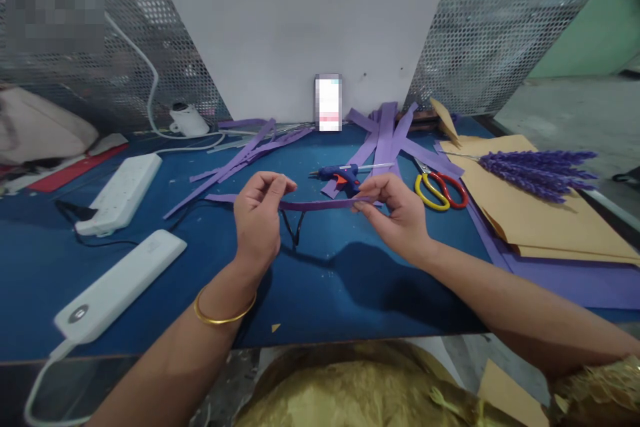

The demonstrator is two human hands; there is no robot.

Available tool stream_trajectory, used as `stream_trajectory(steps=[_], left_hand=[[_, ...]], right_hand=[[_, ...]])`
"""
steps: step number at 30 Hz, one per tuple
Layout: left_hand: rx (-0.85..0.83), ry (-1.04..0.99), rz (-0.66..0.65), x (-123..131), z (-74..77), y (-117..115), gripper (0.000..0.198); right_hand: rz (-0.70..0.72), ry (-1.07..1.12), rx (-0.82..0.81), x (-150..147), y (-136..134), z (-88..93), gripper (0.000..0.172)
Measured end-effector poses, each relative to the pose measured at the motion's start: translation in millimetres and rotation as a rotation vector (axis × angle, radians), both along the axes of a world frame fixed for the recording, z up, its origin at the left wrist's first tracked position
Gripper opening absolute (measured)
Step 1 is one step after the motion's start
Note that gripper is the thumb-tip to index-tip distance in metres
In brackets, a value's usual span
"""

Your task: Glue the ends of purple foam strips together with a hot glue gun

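Observation:
A narrow purple strip (320, 205), paper or foam by its look, stretches level between my two hands above the blue table. My left hand (260, 213) is closed round it, and its free end sticks out to the left. At the strip's right end my right hand (393, 213) pinches it between thumb and fingers. Just behind the strip lies a blue glue gun (345, 177) with an orange trigger and a clear glue stick. Its black wire stand (296, 230) shows below the strip. Scissors (440, 190) with yellow and red handles rest right of my right hand.
Purple strips (245, 153) lie back left, with wider ones (385, 133) back right. A phone (329, 103) leans on the white panel. At left are a power strip (123, 193) and a white device (120, 287). Purple flower sprigs (540, 173) lie on tan sheets (560, 233) at right.

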State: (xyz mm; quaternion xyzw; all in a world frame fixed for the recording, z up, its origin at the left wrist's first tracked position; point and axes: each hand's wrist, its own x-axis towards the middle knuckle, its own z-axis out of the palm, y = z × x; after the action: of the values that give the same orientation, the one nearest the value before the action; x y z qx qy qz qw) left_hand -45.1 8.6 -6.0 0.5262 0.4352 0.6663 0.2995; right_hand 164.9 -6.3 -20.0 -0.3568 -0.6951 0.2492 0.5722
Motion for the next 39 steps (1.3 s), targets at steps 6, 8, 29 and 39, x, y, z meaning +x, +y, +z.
stream_trajectory(steps=[6, 8, 29, 39], left_hand=[[0.082, 0.103, -0.016, -2.8, 1.7, -0.3, 0.04], [0.067, 0.157, 0.009, -1.4, 2.9, -3.0, 0.042], [0.071, 0.333, 0.031, -0.5, 4.8, -10.5, 0.046], [0.078, 0.458, 0.095, -1.4, 8.3, -14.7, 0.051]], right_hand=[[-0.002, -0.04, -0.005, 1.0, 0.9, -1.7, 0.019], [-0.002, -0.051, 0.006, 0.6, 0.2, -1.5, 0.019], [-0.04, -0.121, 0.049, 0.4, 2.5, -4.0, 0.018], [-0.058, -0.152, 0.073, 1.7, 4.4, -6.1, 0.017]])
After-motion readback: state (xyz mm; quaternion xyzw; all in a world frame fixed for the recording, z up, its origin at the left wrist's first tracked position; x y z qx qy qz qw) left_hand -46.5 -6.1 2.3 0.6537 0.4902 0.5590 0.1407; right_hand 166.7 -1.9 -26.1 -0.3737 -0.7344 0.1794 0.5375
